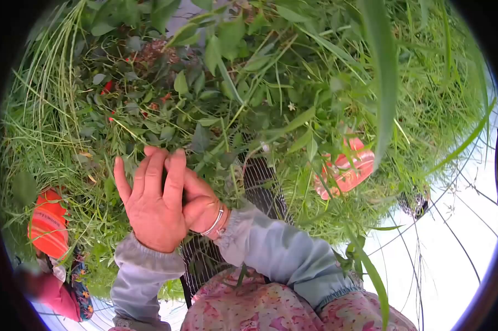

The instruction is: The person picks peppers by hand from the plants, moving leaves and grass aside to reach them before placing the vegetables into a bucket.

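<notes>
My left hand (155, 207) is back up among green leafy stems, its fingers spread and slightly bent. My right hand (200, 205), with silvery bracelets at the wrist, lies against it from the right. The left hand covers most of the right fingers, so anything they hold is hidden. Both hands touch or nearly touch the foliage (199, 138). Beyond them, small red peppers (107, 87) show between the leaves at upper left. A dark, finely striped strip (262, 179) runs beneath the plants and past my right wrist.
At the left edge is an orange-red item (47, 223), with a person's pink sleeve (58, 300) below it. Another orange-red item (345, 168) lies partly behind leaves at right. Long grass blades (384, 83) hang close to the camera. A pale surface with dark lines (442, 248) shows lower right.
</notes>
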`<state>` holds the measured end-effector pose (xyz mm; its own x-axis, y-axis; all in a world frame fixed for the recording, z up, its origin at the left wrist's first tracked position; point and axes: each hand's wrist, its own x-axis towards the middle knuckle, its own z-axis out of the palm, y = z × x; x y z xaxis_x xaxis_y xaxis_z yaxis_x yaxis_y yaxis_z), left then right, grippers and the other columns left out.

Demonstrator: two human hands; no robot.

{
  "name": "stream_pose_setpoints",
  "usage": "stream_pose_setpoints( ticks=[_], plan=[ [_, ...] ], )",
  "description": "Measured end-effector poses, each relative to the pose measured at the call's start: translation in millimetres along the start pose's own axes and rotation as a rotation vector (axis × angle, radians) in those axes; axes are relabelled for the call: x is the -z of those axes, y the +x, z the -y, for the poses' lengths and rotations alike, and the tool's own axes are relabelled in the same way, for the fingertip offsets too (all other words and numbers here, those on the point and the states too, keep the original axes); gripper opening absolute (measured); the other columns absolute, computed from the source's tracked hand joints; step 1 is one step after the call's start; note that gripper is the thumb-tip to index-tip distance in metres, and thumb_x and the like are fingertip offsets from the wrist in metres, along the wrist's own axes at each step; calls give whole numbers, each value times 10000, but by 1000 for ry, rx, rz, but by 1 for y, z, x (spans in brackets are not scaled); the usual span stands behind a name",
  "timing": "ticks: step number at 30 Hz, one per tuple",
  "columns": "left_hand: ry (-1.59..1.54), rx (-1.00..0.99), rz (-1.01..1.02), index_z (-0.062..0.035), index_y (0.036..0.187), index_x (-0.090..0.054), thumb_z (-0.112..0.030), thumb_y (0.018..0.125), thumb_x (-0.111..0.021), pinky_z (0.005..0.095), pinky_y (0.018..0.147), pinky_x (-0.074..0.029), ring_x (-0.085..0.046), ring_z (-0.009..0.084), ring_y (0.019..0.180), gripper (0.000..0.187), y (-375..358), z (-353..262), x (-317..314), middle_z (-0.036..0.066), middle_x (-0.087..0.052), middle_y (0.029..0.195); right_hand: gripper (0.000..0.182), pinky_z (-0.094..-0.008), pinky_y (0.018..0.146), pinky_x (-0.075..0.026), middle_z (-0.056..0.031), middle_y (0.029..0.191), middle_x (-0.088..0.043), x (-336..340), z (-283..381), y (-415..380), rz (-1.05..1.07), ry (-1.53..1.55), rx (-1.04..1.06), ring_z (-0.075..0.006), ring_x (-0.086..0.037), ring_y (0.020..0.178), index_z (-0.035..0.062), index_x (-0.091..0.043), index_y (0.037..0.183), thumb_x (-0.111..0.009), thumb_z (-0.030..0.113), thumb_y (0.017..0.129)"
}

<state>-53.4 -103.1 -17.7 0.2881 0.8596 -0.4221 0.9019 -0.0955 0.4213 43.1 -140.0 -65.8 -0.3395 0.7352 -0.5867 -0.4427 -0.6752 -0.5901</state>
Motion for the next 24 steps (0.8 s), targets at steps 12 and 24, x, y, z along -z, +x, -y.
stream_pose_setpoints(
  ticks=[12, 24],
  plan=[
    [-334, 125, -119, -26, 1089, -554, -175, 870, -554, 338, 847, -438, -558, 301, 997, 265, 44, 91, -35, 143, -563, 1103, 489, -268, 485, -416, -147, 832, -546, 155, 141, -184, 22, 410, -345, -175, -535, 638, -30, -465, 1141, -594, 299, 804],
    [-65, 86, 196, -162, 1236, -483, -262, 787, -606, 431, 973, -353, -407, 330, 1183, 477, 66, 116, -89, 132, -470, 1264, 229, -321, 615, -487, -77, 868, -640, 388, 165, -212, -1130, -837, -278, -217, -613, 767, 108, -623, 954, -490, 277, 876]
  ],
)
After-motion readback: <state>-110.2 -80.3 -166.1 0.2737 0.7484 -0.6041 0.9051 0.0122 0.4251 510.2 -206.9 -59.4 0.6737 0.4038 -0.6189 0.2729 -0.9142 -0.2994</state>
